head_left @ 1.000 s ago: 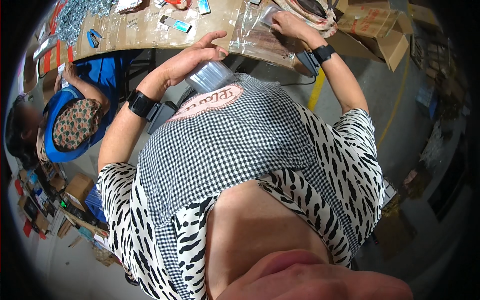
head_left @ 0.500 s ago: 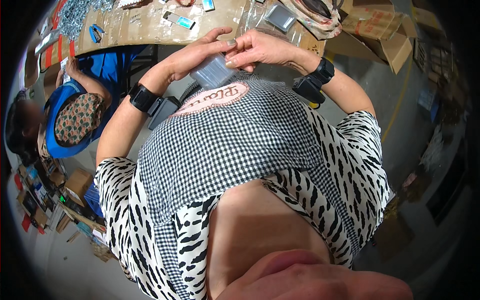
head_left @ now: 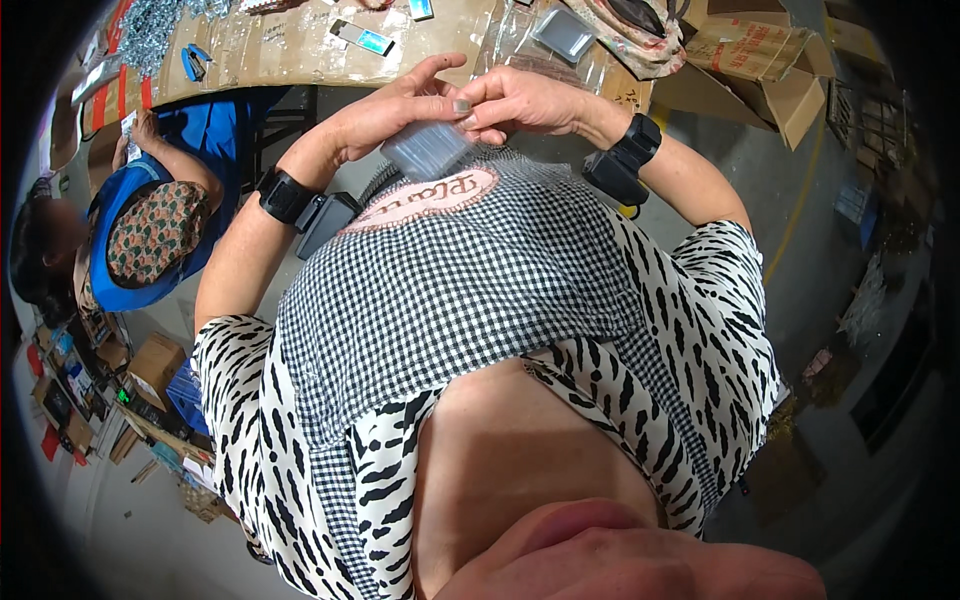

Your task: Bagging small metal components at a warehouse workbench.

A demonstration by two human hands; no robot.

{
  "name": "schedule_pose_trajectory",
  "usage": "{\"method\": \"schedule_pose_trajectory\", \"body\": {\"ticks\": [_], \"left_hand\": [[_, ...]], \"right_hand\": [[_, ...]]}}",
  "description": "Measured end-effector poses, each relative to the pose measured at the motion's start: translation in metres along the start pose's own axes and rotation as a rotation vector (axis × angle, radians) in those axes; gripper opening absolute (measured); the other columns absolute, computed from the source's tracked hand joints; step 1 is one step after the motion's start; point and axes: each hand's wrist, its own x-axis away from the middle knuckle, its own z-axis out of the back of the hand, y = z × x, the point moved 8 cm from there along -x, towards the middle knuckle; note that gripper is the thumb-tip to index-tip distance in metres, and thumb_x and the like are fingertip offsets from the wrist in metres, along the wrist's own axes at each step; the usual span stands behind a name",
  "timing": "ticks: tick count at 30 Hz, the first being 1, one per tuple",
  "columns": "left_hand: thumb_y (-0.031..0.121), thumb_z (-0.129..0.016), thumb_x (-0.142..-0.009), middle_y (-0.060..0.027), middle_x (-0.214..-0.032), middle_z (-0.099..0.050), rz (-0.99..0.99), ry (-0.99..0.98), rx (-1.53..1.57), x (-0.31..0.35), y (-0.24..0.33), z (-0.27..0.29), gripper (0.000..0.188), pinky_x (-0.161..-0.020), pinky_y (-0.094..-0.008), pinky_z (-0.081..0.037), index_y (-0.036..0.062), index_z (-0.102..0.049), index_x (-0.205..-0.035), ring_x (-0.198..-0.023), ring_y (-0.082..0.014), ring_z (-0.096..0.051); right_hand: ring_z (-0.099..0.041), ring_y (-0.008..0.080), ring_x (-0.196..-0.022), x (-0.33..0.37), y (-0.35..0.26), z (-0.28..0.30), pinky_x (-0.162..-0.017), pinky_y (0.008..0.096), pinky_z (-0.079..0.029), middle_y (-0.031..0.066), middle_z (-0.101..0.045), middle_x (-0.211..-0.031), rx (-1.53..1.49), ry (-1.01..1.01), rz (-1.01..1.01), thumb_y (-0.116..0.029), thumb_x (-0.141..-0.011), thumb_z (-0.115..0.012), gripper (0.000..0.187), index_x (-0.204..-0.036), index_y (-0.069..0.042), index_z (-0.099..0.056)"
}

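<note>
A clear plastic bundle [head_left: 428, 150], layered and creased, hangs between my hands close to the front of my checked apron. My left hand [head_left: 395, 112] is closed on its upper edge, with the thumb laid across and the index finger pointing away. From the other side my right hand [head_left: 528, 100] pinches at the bundle's upper right corner, its fingertips meeting my left thumb. Whether the bundle is bags or thin boxes I cannot tell. What exactly lies between my right fingertips is hidden.
Ahead is a cardboard-covered table [head_left: 290, 55] with silver tinsel [head_left: 155, 40], blue snips [head_left: 195, 63], a small flat card with a blue end [head_left: 362, 38] and a clear-lidded box [head_left: 563, 36]. Patterned cloth [head_left: 630, 45] and an open carton [head_left: 765, 70] are at right. A person [head_left: 150, 230] sits at left.
My right hand has shifted slightly down and its fingertips have drawn closer to my left thumb. The clear plastic bundle stays in about the same place.
</note>
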Motion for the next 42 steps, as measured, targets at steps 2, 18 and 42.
{"method": "schedule_pose_trajectory", "body": {"ticks": [2,18,42], "left_hand": [[0.037,-0.061,-0.084,-0.0146,-0.118,-0.05,0.008,-0.022,0.038,-0.003,0.002,-0.004,0.073,-0.099,-0.0341,-0.038,0.0145,-0.026,-0.144,-0.111,-0.0239,-0.051],[0.019,-0.055,-0.079,-0.0123,-0.123,-0.05,0.055,0.046,0.11,-0.001,-0.002,-0.001,0.072,-0.089,-0.0249,-0.045,0.0129,-0.025,-0.144,-0.103,-0.0184,-0.057],[0.021,-0.054,-0.08,-0.0125,-0.126,-0.048,0.048,0.019,0.083,-0.011,0.009,-0.007,0.07,-0.087,-0.0281,-0.049,0.0141,-0.026,-0.144,-0.104,-0.0207,-0.059]], "right_hand": [[-0.05,0.0033,-0.057,0.005,-0.007,-0.001,-0.054,0.0176,-0.04,-0.0008,-0.057,-0.072,0.16,0.059,-0.031,-0.012,-0.087,-0.057,0.011,-0.082,-0.002,-0.06],[-0.051,0.0087,-0.059,0.086,-0.049,0.098,-0.054,0.0223,-0.041,-0.001,-0.056,-0.071,0.52,0.632,0.262,-0.014,-0.087,-0.054,0.01,-0.083,-0.006,-0.057],[-0.052,0.0321,-0.095,0.069,0.004,0.217,-0.079,0.0432,-0.044,0.0144,-0.052,-0.098,1.884,0.64,0.196,-0.006,-0.078,-0.054,0.015,-0.091,0.0,-0.058]]}}
